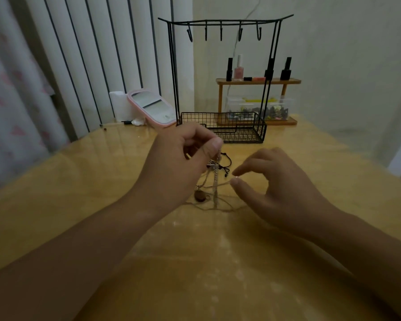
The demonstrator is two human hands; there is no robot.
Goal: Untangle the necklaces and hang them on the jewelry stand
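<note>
The left hand (183, 154), seen at centre frame, is closed in a pinch on a pale beaded strand of the tangled necklaces (214, 184), which is lifted so that the strand hangs straight down from thumb and forefinger; the right hand (276, 188), at about four o'clock from the left, pinches a thin pale cord between thumb tip and forefinger and draws it sideways out of the same tangle. The scene is carried by a glossy yellow table (79, 181), on which the rest of the tangle lies, just below and between the two hands. The jewelry stand (222, 72), a black wire frame with a mesh basket at its foot, is placed at twelve o'clock from the hands, and all five of its hooks are seen bare, so no necklace has yet been hung. A small wooden shelf (258, 81) bearing nail-polish bottles is set behind the stand at one o'clock, and a pink-framed mirror (152, 106) leans at eleven o'clock. Within the tangle a black cord (227, 162) and a dark round pendant (200, 196) are distinguished. Risk is judged as follows: if the two strands are pulled apart while crossed, the knot may be tightened; a hard tug might snap the thin cord or scatter beads; the lifted pendant may swing and re-snag.
</note>
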